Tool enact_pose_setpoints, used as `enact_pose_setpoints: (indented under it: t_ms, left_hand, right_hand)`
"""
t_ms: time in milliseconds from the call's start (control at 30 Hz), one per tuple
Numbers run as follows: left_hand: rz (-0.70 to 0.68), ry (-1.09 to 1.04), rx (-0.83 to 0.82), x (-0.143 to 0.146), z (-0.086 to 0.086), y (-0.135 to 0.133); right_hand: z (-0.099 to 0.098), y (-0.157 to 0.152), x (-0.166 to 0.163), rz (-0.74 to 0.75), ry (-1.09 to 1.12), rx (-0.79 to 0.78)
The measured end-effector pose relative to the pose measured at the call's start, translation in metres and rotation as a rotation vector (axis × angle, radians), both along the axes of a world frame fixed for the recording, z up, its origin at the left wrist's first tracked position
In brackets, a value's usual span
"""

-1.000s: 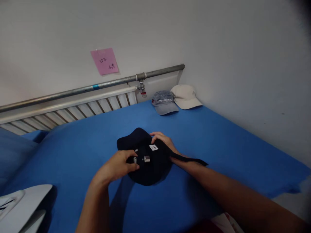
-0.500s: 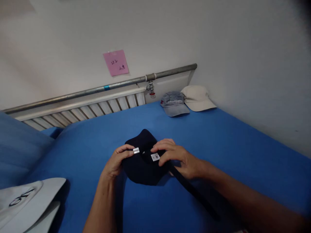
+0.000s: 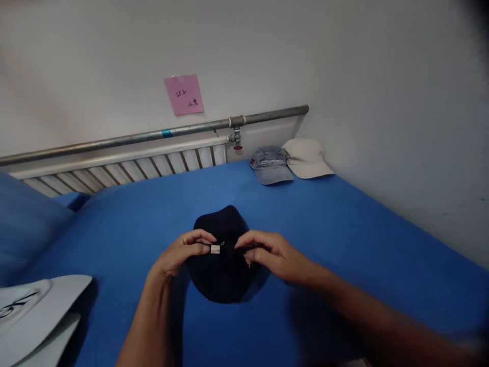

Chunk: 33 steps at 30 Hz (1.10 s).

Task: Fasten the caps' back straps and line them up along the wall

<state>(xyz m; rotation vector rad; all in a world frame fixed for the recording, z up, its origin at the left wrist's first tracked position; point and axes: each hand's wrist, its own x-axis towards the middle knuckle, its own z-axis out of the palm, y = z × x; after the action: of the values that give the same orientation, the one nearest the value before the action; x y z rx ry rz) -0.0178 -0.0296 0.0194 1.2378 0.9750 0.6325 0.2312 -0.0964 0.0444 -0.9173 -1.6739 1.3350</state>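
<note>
A dark navy cap [image 3: 223, 278] is held in front of me over the blue sheet, its back opening toward me. With thumb and fingertips closed, my left hand [image 3: 179, 254] pinches the cap's rear edge beside a small shiny metal buckle [image 3: 215, 249]. My right hand [image 3: 277, 255] is closed in a pinch on a dark strap, its fingertips a short gap to the right of the buckle. Dark cloth against dark cloth hides most of the strap and the cap's inside.
A blue sheet [image 3: 153, 204] covers the bed. At its far corner sit a grey-blue cap [image 3: 273, 173] and a cream cap [image 3: 307, 158]. White caps [image 3: 53, 311] lie at lower left. Behind run a radiator [image 3: 164, 164] and a metal pipe [image 3: 133, 136]; a pink note [image 3: 185, 97] hangs above.
The long strap that trailed down to the right has gone from there. My right hand now pinches near the buckle, and the white label inside the cap is out of sight.
</note>
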Motion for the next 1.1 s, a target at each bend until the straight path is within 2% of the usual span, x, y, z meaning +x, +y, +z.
enact_pose_setpoints:
  t_ms: [100,333,500,700,833,967,1100]
  left_hand:
    - [-0.011,0.067,0.026,-0.002,0.000,-0.001]
    - [-0.040,0.106,-0.033,0.003,-0.003,-0.004]
    - [-0.035,0.095,-0.017,0.005,-0.009,-0.002]
    - [0.038,0.046,-0.042,0.005,-0.008,-0.004]
    - [0.117,-0.059,-0.068,0.005,-0.003,-0.005]
    - [0.208,-0.134,-0.127,0.004,-0.001,-0.004]
    - [0.221,-0.138,-0.156,0.004,-0.002,-0.004]
  right_hand:
    - [-0.001,0.009,0.003,-0.082,0.115,-0.162]
    - [0.010,0.031,0.010,-0.163,0.476,-0.340]
    - [0.020,0.043,0.016,-0.173,0.675,-0.368]
    - [0.038,0.046,0.015,-0.169,0.727,-0.358]
    - [0.046,0.043,0.012,-0.107,0.649,-0.338]
    - [0.027,0.041,0.003,-0.077,0.603,-0.312]
    - [0.005,0.041,-0.008,-0.179,0.434,-0.184]
